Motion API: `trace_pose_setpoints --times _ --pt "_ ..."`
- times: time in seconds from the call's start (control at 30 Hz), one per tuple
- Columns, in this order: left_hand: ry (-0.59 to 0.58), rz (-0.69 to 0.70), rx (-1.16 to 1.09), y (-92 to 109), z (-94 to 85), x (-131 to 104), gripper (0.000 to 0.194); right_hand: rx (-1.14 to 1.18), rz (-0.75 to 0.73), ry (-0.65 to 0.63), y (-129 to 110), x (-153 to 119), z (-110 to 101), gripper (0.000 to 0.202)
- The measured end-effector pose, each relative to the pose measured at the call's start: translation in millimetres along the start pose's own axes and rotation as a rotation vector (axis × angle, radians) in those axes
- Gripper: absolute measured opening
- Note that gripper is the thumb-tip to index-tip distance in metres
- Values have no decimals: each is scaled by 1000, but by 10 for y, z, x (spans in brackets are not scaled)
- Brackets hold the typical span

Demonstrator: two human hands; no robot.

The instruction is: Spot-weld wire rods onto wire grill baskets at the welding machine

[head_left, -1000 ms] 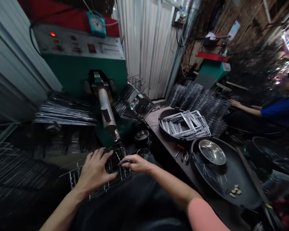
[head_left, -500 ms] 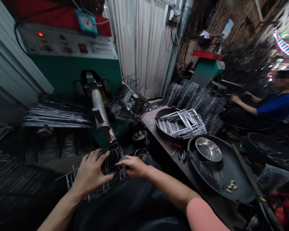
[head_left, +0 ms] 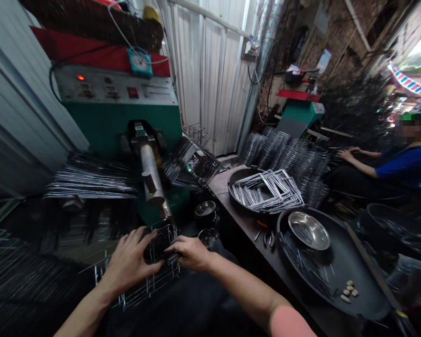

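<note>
A wire rack (head_left: 147, 285) of thin crossing metal rods lies low in front of me, at the tip of the welding machine's arm (head_left: 149, 168). My left hand (head_left: 135, 257) is curved over its left side, thumb apart from the index finger; the other fingertips are hidden behind the wires. My right hand (head_left: 192, 252) pinches the right side of the rack, fingers bent and close together. Both hands partly cover the rack. The arm juts from a green machine (head_left: 119, 117) with a lit red lamp.
Bundled wire frames (head_left: 91, 182) lie left of the arm. On the bench (head_left: 221, 182) are a black pan (head_left: 233, 192) of square wire frames, pliers (head_left: 266, 238) and a larger black tray (head_left: 358, 262) holding a steel bowl (head_left: 308, 229). A person in blue (head_left: 407, 161) sits at far right.
The view has tilted up slightly, so the machine and bench appear lower. Both hands keep nearly the same hold on the rack.
</note>
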State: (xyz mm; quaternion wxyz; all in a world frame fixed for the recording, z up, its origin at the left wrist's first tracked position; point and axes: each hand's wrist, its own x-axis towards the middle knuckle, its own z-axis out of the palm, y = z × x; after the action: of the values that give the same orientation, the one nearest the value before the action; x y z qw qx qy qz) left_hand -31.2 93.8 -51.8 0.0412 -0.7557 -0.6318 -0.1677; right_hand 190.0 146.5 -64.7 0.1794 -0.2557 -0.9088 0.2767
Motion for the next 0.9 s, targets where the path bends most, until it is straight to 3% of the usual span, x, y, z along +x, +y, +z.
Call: trace_pose_setpoints --times 0.37,0.6,0.77,0.9 --pt "9 -73 -8 -23 -91 151 65 2 16 25 27 197 -85 33" --pt "-44 -83 -8 59 -163 170 65 -6 28 25 -11 153 -123 36" --pt "-80 -121 -38 -44 -139 253 72 -48 49 21 -26 239 -132 37" --pt "-27 -136 -52 -160 -49 404 72 29 111 122 55 377 -114 32"
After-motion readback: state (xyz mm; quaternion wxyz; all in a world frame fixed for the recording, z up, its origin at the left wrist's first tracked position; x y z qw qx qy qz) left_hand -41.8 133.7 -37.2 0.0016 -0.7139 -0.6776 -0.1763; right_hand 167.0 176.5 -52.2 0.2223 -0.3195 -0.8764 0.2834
